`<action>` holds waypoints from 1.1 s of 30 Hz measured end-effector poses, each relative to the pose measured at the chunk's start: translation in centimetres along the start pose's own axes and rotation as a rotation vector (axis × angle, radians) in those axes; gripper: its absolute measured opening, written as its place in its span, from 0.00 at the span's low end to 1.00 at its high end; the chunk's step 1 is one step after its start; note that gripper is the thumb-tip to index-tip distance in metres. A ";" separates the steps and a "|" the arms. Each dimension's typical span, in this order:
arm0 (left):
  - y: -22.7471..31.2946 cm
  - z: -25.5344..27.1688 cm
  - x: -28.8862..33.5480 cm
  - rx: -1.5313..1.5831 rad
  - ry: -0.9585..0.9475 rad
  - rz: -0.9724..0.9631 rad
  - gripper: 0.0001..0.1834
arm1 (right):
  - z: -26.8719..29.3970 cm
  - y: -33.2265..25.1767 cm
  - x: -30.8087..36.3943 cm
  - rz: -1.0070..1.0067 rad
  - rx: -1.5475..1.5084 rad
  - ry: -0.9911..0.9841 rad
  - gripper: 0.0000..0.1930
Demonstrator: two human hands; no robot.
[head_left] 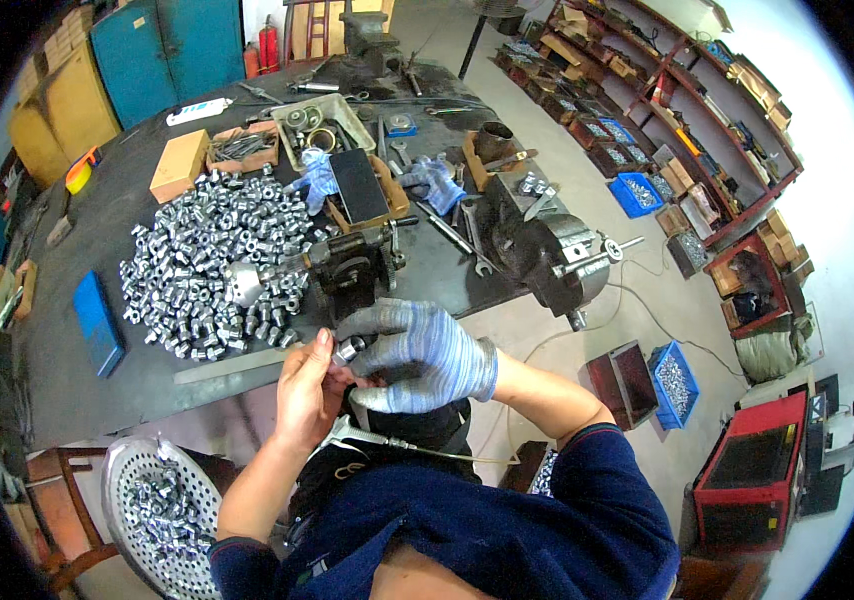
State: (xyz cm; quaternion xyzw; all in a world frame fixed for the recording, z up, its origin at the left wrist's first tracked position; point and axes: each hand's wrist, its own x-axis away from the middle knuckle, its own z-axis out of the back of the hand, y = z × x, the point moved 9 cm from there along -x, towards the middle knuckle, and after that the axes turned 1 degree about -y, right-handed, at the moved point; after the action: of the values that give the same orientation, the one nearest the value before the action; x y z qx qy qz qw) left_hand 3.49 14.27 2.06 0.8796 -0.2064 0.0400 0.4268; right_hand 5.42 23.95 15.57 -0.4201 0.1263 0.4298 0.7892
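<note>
Close to the table's front edge, my two hands meet around a small shiny metal fitting [350, 349]. My right hand [425, 358], in a blue-and-white striped knit glove, curls its fingers about the fitting from the right. My bare left hand [309, 392] closes on it from the left, thumb up; its other fingers are partly hidden. Just beyond them a dark bench-mounted machine [352, 268] points a pale cone-shaped end [244, 284] at a large heap of similar metal fittings [202, 240]. Below my hands, an air blow gun [352, 432] with a hose lies against my lap.
A perforated metal bowl [119, 490] of fittings stands at lower left. On the dark table [57, 395] lie a blue flat box [98, 322], a phone-like black slab [358, 185], spare gloves [434, 182] and wrenches. A bench vise [557, 260] sits at the right corner; blue crates [674, 385] rest on the floor.
</note>
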 end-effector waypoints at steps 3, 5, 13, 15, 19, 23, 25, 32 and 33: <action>0.1 -1.7 0.1 -0.104 -0.219 -0.034 0.20 | 1.8 1.0 0.9 -0.045 0.001 0.031 0.10; 0.6 -0.1 -0.1 -0.224 -0.229 -0.073 0.19 | 5.5 4.1 2.3 -0.154 0.147 0.061 0.12; 4.4 7.4 0.1 -0.262 0.014 -0.204 0.13 | 24.1 22.9 13.2 -1.009 0.783 0.173 0.20; 5.4 8.3 -0.1 -0.245 0.008 -0.245 0.12 | 25.1 25.9 14.9 -1.061 0.849 0.122 0.21; 7.9 11.3 1.1 -0.300 0.097 -0.328 0.12 | 23.1 27.5 13.0 -1.100 0.763 0.105 0.18; 9.8 15.6 2.9 -0.279 0.320 -0.359 0.13 | 21.8 25.5 11.2 -1.044 0.792 0.086 0.22; 10.8 17.4 2.7 -0.364 0.326 -0.378 0.13 | 21.6 26.0 11.7 -0.937 0.654 0.102 0.17; 12.6 24.6 4.2 -0.669 0.512 -0.446 0.11 | 23.1 28.9 13.8 -0.934 0.795 0.210 0.17; 12.7 25.3 3.9 -0.754 0.518 -0.450 0.11 | 23.7 29.3 14.2 -0.920 0.763 0.235 0.17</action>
State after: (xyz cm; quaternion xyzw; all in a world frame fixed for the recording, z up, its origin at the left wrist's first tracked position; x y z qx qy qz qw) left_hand -0.68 -13.43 -3.61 0.6482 0.1005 0.0865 0.7498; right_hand -12.87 58.50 5.94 -0.1637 0.1631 -0.0800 0.9696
